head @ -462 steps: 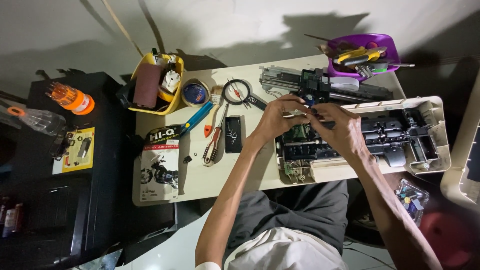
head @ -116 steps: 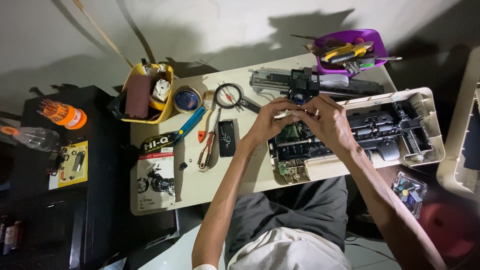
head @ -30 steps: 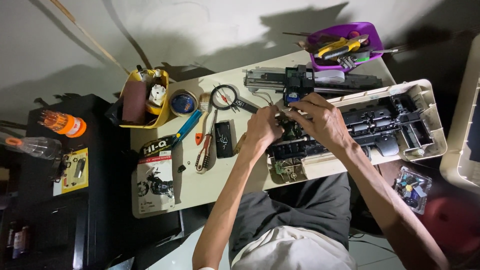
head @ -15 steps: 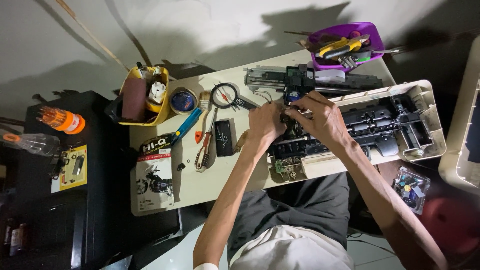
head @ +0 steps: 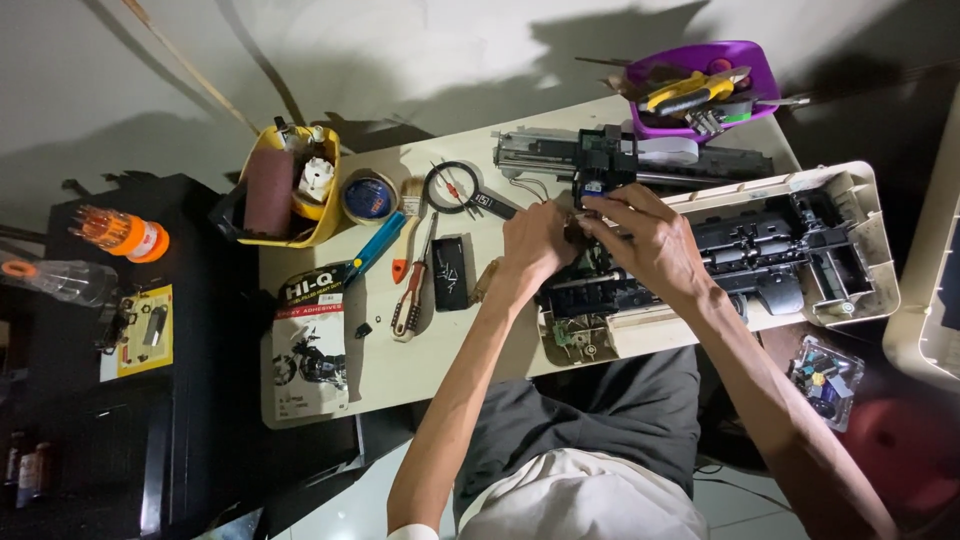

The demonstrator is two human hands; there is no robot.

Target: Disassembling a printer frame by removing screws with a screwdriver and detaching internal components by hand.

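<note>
An opened printer chassis (head: 770, 250), beige outside with black inner parts, lies across the right half of a small beige table (head: 400, 370). My left hand (head: 535, 245) and my right hand (head: 650, 235) meet over its left end, fingers pinched around a small dark part that the fingers mostly hide. Just behind the hands lies a separate carriage rail assembly (head: 600, 160) with a black print-head block.
A magnifying glass (head: 455, 190), blue-handled tool (head: 375, 250), red-handled pliers (head: 410, 305), tape roll (head: 368, 197) and adhesive packet (head: 310, 340) lie on the table's left half. A yellow tool caddy (head: 285, 185) stands at back left, a purple tool bowl (head: 700, 85) at back right.
Both hands stay at the chassis's left end and have shifted slightly toward the carriage rail. The view has drifted a little; nothing on the table has moved.
</note>
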